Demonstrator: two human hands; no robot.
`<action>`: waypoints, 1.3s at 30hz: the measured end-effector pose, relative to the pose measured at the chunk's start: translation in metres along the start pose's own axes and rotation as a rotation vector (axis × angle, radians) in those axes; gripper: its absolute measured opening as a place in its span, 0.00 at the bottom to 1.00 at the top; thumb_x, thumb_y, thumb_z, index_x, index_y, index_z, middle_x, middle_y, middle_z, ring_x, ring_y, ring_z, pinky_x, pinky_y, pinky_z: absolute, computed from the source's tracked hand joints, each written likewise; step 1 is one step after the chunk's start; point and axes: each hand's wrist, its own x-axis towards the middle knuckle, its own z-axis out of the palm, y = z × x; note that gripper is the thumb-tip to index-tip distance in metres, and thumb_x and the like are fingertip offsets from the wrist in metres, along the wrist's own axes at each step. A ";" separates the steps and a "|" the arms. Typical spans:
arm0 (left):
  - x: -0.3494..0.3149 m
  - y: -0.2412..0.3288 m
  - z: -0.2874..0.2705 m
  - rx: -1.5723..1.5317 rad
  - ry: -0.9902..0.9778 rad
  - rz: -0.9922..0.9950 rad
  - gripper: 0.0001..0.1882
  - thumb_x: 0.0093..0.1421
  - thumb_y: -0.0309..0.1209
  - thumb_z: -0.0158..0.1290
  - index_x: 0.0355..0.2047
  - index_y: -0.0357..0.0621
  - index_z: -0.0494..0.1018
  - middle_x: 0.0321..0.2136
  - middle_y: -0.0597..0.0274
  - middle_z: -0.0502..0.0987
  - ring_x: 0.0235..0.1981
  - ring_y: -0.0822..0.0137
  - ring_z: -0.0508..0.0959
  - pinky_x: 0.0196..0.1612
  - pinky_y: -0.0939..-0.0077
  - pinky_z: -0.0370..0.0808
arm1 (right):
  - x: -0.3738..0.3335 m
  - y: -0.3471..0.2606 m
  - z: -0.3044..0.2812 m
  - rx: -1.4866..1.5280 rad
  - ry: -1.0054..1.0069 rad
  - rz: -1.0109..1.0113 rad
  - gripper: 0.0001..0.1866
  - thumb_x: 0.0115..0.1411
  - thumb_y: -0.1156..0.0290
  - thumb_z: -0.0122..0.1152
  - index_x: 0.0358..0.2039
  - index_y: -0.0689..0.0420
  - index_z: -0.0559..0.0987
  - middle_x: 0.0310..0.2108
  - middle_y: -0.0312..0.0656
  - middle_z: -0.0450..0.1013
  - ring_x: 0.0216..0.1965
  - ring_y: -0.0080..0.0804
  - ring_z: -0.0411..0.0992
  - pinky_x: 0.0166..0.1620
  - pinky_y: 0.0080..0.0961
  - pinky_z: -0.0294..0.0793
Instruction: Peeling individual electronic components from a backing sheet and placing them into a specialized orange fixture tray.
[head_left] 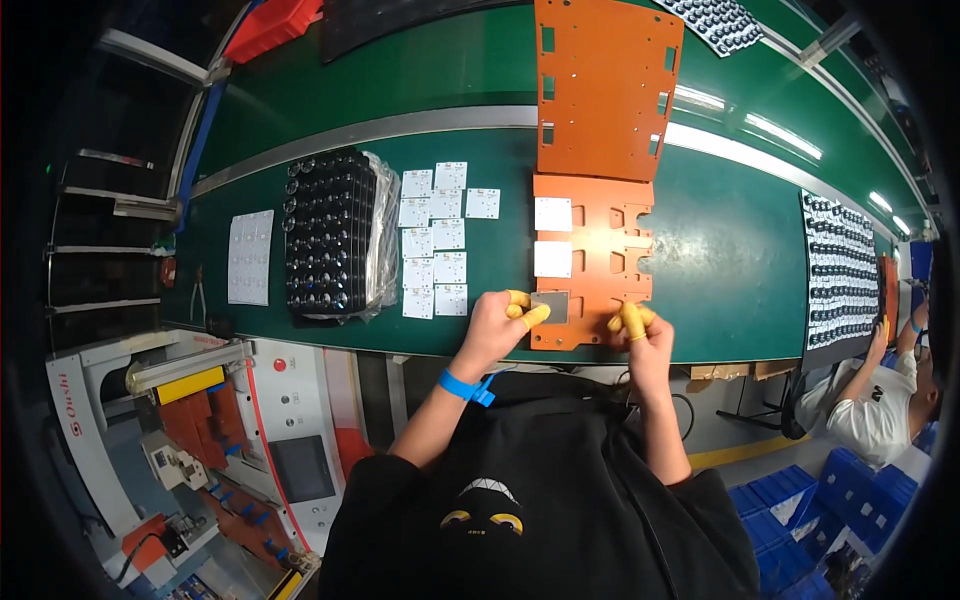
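My left hand (497, 325), yellow finger cots on its fingertips and a blue band at the wrist, pinches the edge of a grey square board (554, 309). That board lies over the near left corner of an orange fixture plate (592, 255) with cut-out slots. Two white square boards (553, 259) sit farther up the plate's left side. Beside its near right corner is my right hand (645, 335), also in yellow finger cots, with fingers curled together; whatever they hold is hidden. The fixture's orange lid (608, 90) stands folded back beyond it.
Rows of white square boards (447, 235) lie left of the fixture. Farther left are a black tray of round lens-like parts (330, 235), a white sheet (250, 257) and pliers (198, 295). Another panel of round parts (838, 270) lies right, near a co-worker (875, 400).
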 end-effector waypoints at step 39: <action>0.009 0.022 -0.010 -0.100 -0.026 -0.117 0.09 0.58 0.25 0.54 0.36 0.30 0.75 0.18 0.66 0.71 0.17 0.79 0.64 0.18 0.79 0.61 | 0.027 -0.004 0.034 -0.906 -0.003 -0.844 0.18 0.54 0.80 0.62 0.46 0.64 0.75 0.44 0.49 0.73 0.48 0.49 0.69 0.54 0.40 0.67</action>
